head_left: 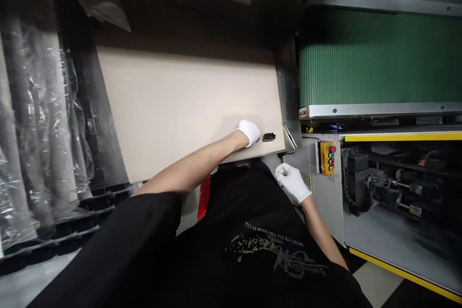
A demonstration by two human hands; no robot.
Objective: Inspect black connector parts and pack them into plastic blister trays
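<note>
My left hand (249,133), in a white glove, is closed and rests near the front edge of a beige work surface (180,101). Whatever its fingers may hold is hidden. Just to its right lies a small black part (269,136) with an uneven outline, apart from the hand. My right hand (293,183), gloved in white too, is lower and further right, off the table's front edge. Its fingers are curled together near a thin dark rod-like piece (283,158); I cannot make out whether it grips that. Metal tweezers (289,135) lie at the surface's right edge.
A green conveyor belt (378,57) stands at the right, above an open machine bay with cables. A yellow button box (327,158) is mounted beside it. Clear plastic-wrapped stacks (39,115) line the left. A white cloth or bag (103,5) sits at the back left.
</note>
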